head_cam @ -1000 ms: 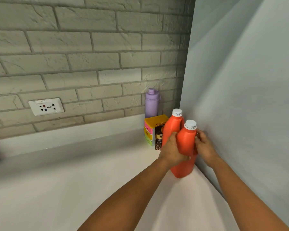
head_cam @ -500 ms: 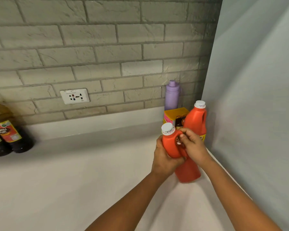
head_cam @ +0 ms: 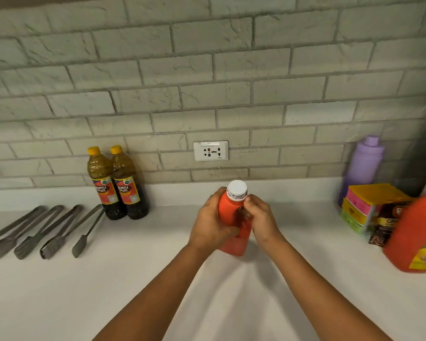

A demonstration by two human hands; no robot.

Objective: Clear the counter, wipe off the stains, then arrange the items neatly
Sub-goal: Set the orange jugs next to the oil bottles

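**Orange bottle carried over the middle of the bench**

Head view: both hands are wrapped around one orange bottle point(head_cam: 234, 222) with a white cap. The left hand point(head_cam: 210, 223) grips its left side with curled fingers, and the right hand point(head_cam: 262, 221) curls round the right side just under the cap. The bottle leans slightly and sits over the middle of the white bench point(head_cam: 59, 291); whether its base touches the surface cannot be told.

What could go wrong: the bottle is smooth, so it could slip if either hand loosens before the base is settled. Set down tilted, it could tip and roll. A swing to the left could knock the two dark sauce bottles point(head_cam: 118, 185), which stand touching each other against the brick wall. A swing to the right could hit the second orange bottle point(head_cam: 413, 235) at the right edge of view, or the dark packet point(head_cam: 385, 226) and coloured box point(head_cam: 365, 205) just beside it. A purple flask point(head_cam: 364, 166) stands behind the box, near the wall.

Room: the widest open stretch lies in the middle and near part of the bench, between the tongs point(head_cam: 42, 230) lying at the far left and the cluster at the right. The wall with its socket point(head_cam: 210, 150) closes the far side. The near edge of the bench is out of view.
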